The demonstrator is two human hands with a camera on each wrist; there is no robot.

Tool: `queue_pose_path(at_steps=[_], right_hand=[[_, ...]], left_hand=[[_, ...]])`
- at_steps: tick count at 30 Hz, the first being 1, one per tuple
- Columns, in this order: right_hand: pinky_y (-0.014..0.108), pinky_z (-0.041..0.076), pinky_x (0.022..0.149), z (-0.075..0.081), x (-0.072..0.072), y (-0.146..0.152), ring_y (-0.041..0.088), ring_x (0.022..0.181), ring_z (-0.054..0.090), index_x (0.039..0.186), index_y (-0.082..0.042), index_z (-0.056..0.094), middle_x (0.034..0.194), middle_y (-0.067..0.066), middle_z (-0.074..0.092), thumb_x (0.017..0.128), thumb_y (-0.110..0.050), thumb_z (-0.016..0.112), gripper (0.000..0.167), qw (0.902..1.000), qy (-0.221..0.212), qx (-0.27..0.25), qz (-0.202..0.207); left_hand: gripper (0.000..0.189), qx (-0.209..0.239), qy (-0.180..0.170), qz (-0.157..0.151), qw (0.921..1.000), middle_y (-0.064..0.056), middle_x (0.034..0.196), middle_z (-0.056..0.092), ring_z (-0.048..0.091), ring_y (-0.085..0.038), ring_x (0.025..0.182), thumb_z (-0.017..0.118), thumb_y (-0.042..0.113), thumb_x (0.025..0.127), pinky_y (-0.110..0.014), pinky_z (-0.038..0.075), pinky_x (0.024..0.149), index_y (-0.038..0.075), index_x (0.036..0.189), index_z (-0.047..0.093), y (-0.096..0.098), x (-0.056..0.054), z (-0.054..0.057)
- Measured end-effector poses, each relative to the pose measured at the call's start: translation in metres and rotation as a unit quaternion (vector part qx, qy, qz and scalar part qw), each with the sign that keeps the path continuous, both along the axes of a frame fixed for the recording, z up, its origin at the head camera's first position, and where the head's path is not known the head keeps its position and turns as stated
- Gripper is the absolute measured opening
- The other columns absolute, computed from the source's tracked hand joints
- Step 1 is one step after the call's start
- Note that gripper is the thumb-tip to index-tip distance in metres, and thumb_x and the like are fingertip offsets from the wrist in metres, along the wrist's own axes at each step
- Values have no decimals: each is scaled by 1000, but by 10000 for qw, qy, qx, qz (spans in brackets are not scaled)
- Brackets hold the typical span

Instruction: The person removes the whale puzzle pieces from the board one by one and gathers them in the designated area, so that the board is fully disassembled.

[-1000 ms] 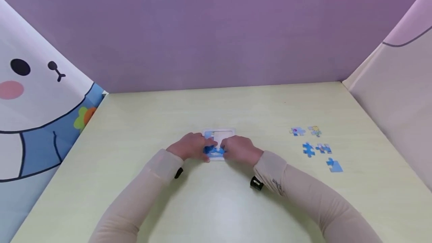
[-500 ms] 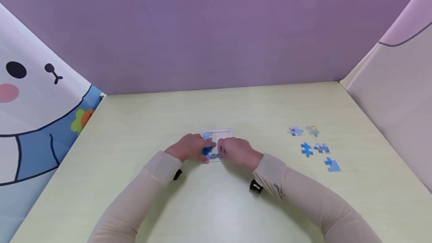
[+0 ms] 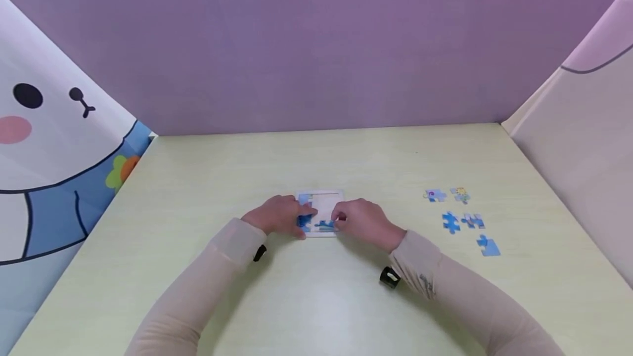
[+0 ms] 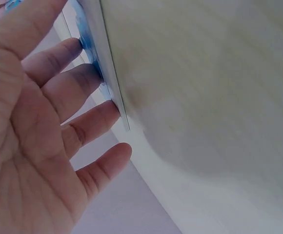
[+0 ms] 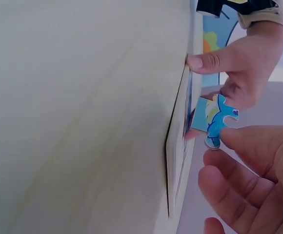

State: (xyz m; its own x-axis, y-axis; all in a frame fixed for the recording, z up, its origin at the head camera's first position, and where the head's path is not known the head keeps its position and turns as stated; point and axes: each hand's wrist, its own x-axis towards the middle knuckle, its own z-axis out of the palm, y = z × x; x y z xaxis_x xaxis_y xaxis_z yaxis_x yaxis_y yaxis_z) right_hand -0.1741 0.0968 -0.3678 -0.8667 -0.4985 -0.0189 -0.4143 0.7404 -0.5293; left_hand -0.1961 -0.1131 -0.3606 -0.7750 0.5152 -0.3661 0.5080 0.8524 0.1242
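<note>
A shallow white puzzle tray (image 3: 327,194) lies on the table with blue jigsaw pieces (image 3: 305,199) along its left side. My left hand (image 3: 282,215) rests at the tray's left edge. In the left wrist view, its fingers (image 4: 75,90) reach onto the pieces and the rim. At the tray's lower right, my right hand (image 3: 363,223) pinches a puzzle piece (image 3: 325,226) between thumb and finger. That puzzle piece (image 5: 213,117) stands tilted over the tray in the right wrist view, showing light blue, yellow and darker blue print.
Several loose jigsaw pieces lie on the right of the table, among them a dark blue one (image 3: 450,223) and a light blue corner one (image 3: 489,246). A purple panel (image 3: 316,48) rises behind the table (image 3: 222,163), with printed cloth panels at both sides.
My right hand has moved a little to the right, and the piece in its fingers shows more and sits tilted. The left hand has stayed at the tray's left edge.
</note>
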Motion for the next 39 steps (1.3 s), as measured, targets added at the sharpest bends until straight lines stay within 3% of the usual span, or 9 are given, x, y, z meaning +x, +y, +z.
queue_pose_path(at_steps=[17, 28, 39], right_hand=[[26, 40, 59, -8, 1, 32, 10, 61, 48, 86, -12, 70, 76, -4, 62, 87, -6, 65, 8, 9990, -194, -371, -175], [28, 44, 63, -8, 1, 45, 10, 66, 51, 91, -10, 72, 80, -4, 65, 89, -7, 64, 8, 9984, -244, -441, -244], [30, 50, 69, -10, 2, 56, 13, 74, 57, 92, -4, 72, 86, 1, 69, 89, -4, 63, 9, 9920, -726, -970, -364]], left_hand=[[62, -9, -9, 61, 10000, -4, 126, 59, 49, -20, 93, 76, 34, 83, -36, 43, 85, 22, 139, 53, 0, -1, -1], [62, -41, -32, 81, 10000, -4, 133, 56, 49, -21, 97, 74, 34, 84, -37, 42, 87, 23, 140, 52, 0, -1, -1], [61, -8, -88, 54, 9999, -4, 133, 56, 49, -22, 99, 73, 34, 85, -37, 42, 89, 23, 141, 51, -1, -1, -2]])
